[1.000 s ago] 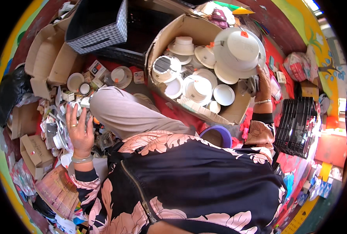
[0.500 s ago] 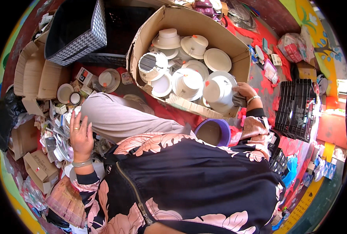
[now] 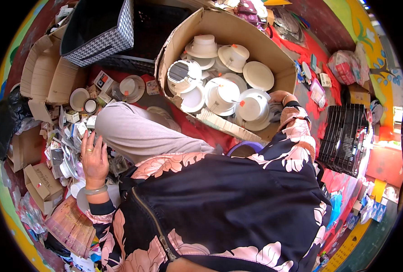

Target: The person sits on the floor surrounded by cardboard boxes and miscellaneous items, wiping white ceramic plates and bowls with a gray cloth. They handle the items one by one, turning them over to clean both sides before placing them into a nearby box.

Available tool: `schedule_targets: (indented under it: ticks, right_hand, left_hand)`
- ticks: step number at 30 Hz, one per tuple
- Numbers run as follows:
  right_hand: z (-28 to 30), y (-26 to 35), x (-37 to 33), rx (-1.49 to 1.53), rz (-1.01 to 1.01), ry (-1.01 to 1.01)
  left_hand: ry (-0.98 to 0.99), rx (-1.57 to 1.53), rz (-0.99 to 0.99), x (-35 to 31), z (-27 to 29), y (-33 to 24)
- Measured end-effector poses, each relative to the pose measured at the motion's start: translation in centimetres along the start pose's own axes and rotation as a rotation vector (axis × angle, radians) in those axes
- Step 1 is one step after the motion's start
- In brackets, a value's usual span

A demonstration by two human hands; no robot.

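Note:
My left hand [image 3: 94, 164] is raised beside my bent knee, its fingers apart and nothing in it. On the right, my right hand [image 3: 281, 97] reaches inside the rim of a large cardboard box [image 3: 224, 20]. It is closed on a grey cloth [image 3: 275, 111], against the right side of a white recessed downlight [image 3: 253, 108] with an orange-red tab. The fingertips are partly hidden. Several more white round light fittings lie in the box, among them a downlight [image 3: 221, 95] and a flat disc [image 3: 258, 75].
A purple bucket [image 3: 246, 148] stands below the box, half covered by my sleeve. A houndstooth storage bin [image 3: 99, 47] is at the upper left, a black plastic crate [image 3: 344, 136] at the right. Small boxes and packets litter the left, near an open carton [image 3: 42, 183].
My right hand with the grey cloth has moved up and further into the box beside the downlight. My sleeve now covers more of the bucket. The left hand stays raised.

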State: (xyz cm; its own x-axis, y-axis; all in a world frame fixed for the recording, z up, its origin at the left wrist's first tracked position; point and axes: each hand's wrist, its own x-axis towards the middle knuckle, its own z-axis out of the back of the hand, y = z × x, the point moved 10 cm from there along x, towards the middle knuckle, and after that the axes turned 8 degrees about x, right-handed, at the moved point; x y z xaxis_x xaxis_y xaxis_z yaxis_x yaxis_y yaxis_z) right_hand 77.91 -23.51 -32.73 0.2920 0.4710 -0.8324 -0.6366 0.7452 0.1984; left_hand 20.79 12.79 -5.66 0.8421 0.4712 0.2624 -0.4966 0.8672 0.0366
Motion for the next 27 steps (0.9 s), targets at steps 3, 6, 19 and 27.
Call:
schedule_targets:
  ticks: [3,6,19,27]
  right_hand:
    - [-0.8,-3.0,3.2,-0.230,-0.194,-0.068]
    - [-0.3,1.0,1.8,0.013,-0.479,-0.208]
    - [-3.3,3.3,7.2,-0.097,0.074,-0.490]
    - [-3.1,-0.6,6.2,-0.101,-0.358,-0.275]
  left_hand:
    - [0.027,-0.014,0.019,-0.6,-0.2,-0.2]
    - [0.036,0.007,0.049,-1.2,0.2,-0.6]
    - [0.030,0.002,0.014,0.1,0.6,-1.3]
    - [0.008,0.024,-0.002,-0.3,1.1,-0.9]
